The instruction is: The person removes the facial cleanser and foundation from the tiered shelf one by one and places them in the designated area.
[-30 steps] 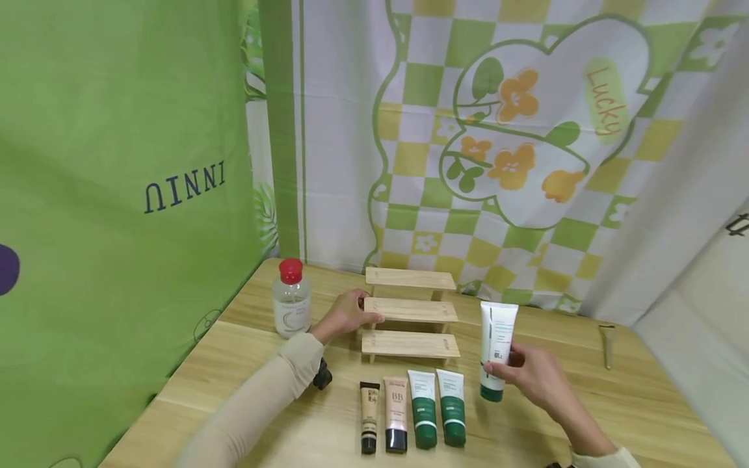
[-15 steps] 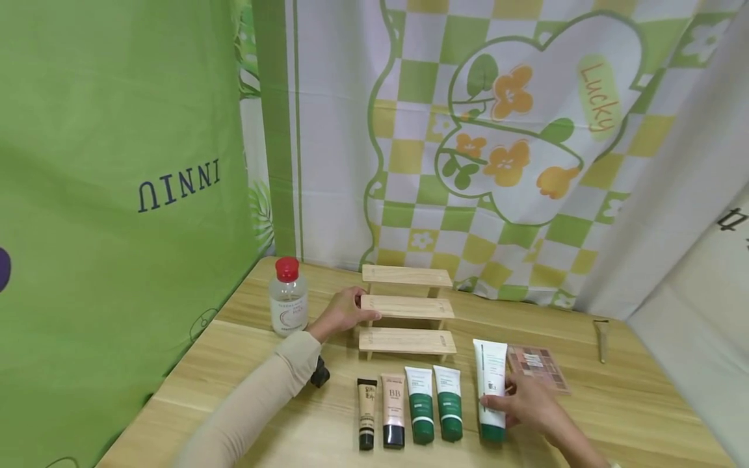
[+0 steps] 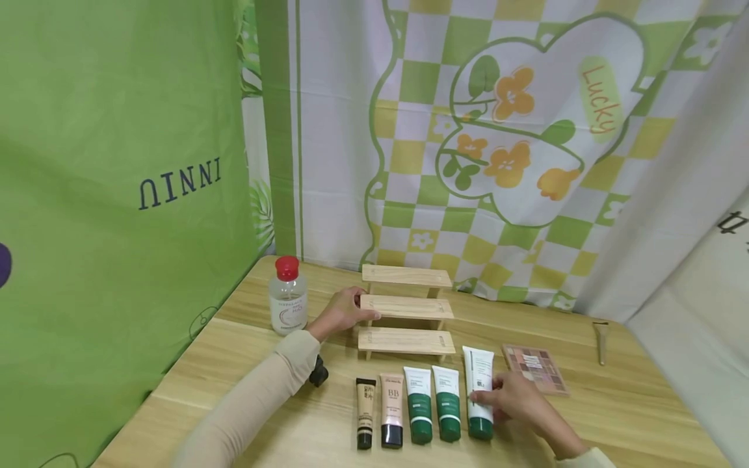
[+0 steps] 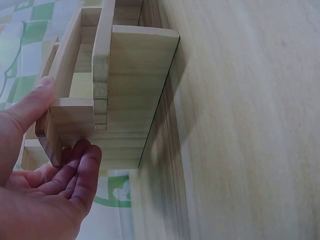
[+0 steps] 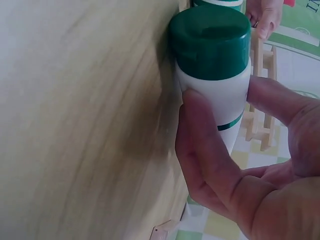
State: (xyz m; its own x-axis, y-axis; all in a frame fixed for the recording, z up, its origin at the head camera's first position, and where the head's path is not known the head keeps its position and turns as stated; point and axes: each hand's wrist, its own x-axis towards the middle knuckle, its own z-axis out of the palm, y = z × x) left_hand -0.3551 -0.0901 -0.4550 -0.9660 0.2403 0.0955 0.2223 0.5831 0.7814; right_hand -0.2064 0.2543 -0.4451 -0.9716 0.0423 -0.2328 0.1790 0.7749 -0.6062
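Note:
My left hand grips the left end of the middle step of a three-tier wooden display stand. In the left wrist view its thumb lies on top of the step's end, fingers curled beneath. My right hand pinches a white tube with a green cap, thumb on one side and fingers on the other. The tube is cap toward me, at the right end of a row: a beige tube, a pink BB cream tube and two white-and-green tubes.
A clear bottle with a red cap stands left of the stand. Right of the held tube lies an eyeshadow palette, and a slim tan tool is farther right. Patterned curtains hang behind the wooden table.
My right hand has lowered the white tube from above the table and brought it left, beside the row. The palette it hid has come into view. My left hand keeps its grip on the stand.

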